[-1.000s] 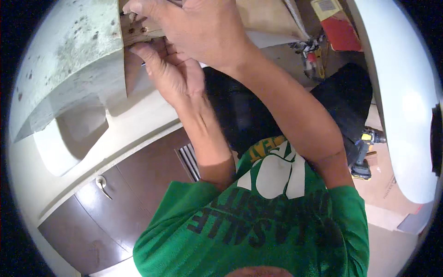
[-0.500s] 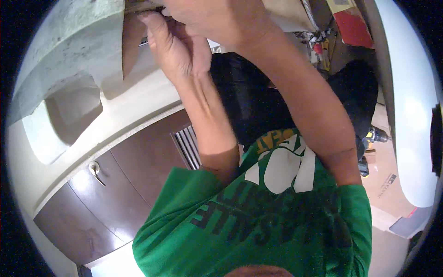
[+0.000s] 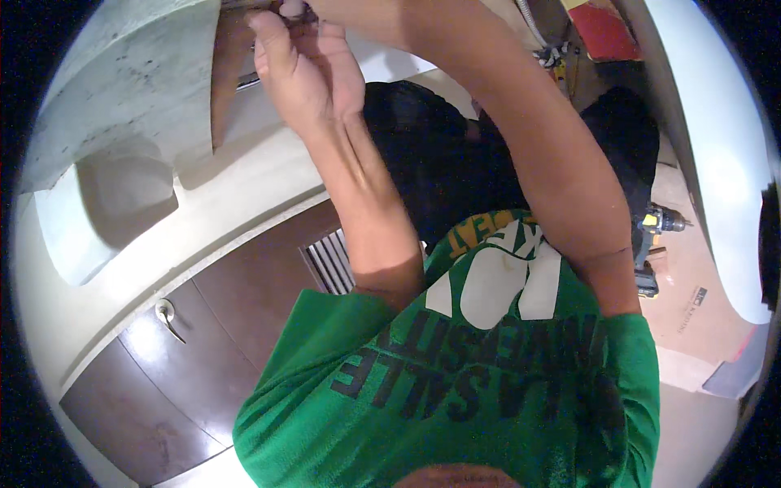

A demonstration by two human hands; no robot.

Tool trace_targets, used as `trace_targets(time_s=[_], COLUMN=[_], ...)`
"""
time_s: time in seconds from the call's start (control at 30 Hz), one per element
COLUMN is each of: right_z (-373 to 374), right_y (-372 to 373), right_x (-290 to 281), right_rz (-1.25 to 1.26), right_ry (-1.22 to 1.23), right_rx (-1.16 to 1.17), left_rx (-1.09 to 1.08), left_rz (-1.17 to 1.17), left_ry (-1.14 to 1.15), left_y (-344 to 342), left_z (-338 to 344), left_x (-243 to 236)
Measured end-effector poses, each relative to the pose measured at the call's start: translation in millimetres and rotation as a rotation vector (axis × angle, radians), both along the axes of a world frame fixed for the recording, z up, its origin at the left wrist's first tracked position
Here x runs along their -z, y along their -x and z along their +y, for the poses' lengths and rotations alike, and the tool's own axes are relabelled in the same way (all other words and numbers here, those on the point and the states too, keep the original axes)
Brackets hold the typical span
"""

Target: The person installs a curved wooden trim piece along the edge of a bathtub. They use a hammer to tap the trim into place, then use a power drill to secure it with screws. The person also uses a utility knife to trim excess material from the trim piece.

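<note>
My left hand [image 3: 307, 77] is raised at the top of the view, palm showing and thumb stretched up. Its thumb and cupped fingers are apart, with nothing visible on the palm. My right hand [image 3: 358, 15] reaches in from the right above it, mostly cut off by the upper edge, so its fingers are hidden. A small whitish rounded shape [image 3: 291, 9] shows between the hands; I cannot make out what it is. Beside the left hand is a pale grey moulded body [image 3: 134, 102] that looks like the underside of a basin, with a recess in its lower part.
A yellow and black cordless drill [image 3: 653, 236] lies on flattened cardboard [image 3: 691, 281] at the right. Loose tools [image 3: 561, 69] and a red and cream box [image 3: 604, 32] lie beyond my right arm. A smooth white panel [image 3: 716, 146] curves along the right. A brown door [image 3: 195, 350] stands lower left.
My left hand has opened a little, its thumb and fingers further apart. The right hand has shifted up and left, more of it out of view. The view has tilted slightly.
</note>
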State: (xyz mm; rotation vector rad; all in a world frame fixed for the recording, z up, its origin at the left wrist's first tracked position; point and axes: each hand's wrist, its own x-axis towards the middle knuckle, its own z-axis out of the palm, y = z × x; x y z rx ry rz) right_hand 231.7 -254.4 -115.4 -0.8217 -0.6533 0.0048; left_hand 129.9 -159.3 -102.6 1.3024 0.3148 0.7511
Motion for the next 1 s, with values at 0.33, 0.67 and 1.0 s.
trace_targets(time_s=[0.33, 0.67, 1.0], right_z=[12, -16, -4], right_y=[-16, -6, -26], right_x=[-13, -24, -9], right_rz=[-0.334, 0.117, -0.327], right_ry=[0.005, 0.108, 0.016], right_rx=[0.280, -0.280, 0.090], left_rx=[-0.049, -0.151, -0.083], left_rz=[-0.097, -0.199, -0.143], left_ry=[-0.170, -0.007, 0.012], left_y=[-15, -29, -23], left_z=[-1, -10, -4], left_x=[1, 7, 5])
